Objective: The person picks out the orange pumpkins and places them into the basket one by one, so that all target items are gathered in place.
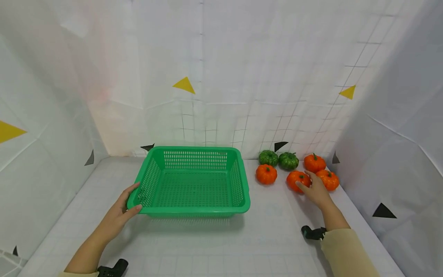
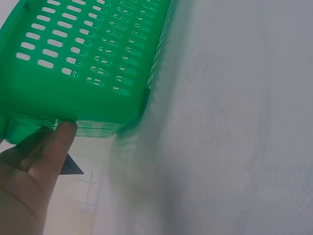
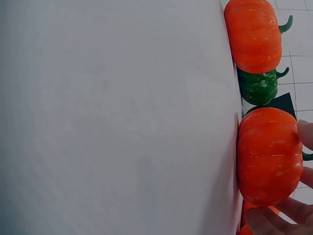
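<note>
A green plastic basket [image 1: 194, 210] with slotted walls stands on the white table. My left hand [image 1: 115, 213] grips its near left corner, thumb at the front rim and fingers along the left side; the left wrist view shows fingers against the basket wall [image 2: 63, 95]. To the right, my right hand [image 1: 317, 191] holds a small orange pumpkin [image 1: 294, 180], thumb on the near side and fingers over the far side. In the right wrist view this pumpkin [image 3: 270, 156] fills the space between thumb and fingers, its green stem partly hidden. It appears low at the table surface.
Two green pumpkins, one left [image 1: 268, 158] and one right [image 1: 288, 161], sit by the back wall. Other orange pumpkins lie in front of them [image 1: 266, 174], at the back right [image 1: 314, 163] and beside my right hand [image 1: 328, 180]. White sheeted walls [image 1: 221, 77] enclose the table.
</note>
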Demonstrator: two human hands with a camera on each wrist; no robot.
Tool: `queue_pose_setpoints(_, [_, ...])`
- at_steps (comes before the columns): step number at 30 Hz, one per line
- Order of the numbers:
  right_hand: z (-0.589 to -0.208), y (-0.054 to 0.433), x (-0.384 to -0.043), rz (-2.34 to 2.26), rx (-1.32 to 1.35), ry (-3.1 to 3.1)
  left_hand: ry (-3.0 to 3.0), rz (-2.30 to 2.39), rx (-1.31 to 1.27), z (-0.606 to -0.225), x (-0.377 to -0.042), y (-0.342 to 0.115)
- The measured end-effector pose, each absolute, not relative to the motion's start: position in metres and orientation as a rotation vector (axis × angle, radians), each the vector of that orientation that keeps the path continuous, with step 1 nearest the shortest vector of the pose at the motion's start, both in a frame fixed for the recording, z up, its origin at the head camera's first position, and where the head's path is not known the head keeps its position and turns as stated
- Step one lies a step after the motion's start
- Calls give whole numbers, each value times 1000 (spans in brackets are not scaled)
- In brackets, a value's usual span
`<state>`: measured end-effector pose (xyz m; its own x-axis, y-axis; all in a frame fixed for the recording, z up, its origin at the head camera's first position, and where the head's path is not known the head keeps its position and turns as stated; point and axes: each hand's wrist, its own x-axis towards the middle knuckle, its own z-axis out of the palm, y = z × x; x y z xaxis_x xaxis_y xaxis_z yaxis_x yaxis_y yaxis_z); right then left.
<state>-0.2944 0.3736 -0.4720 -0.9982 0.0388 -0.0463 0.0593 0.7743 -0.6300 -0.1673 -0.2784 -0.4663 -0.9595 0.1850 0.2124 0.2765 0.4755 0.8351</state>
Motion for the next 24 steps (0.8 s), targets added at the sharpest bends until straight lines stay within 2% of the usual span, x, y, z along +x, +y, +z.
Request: queue_pose_setpoints(24, [-472, 373, -290, -1211, 168, 2767, -2624, -1551, -392, -462, -164, -278])
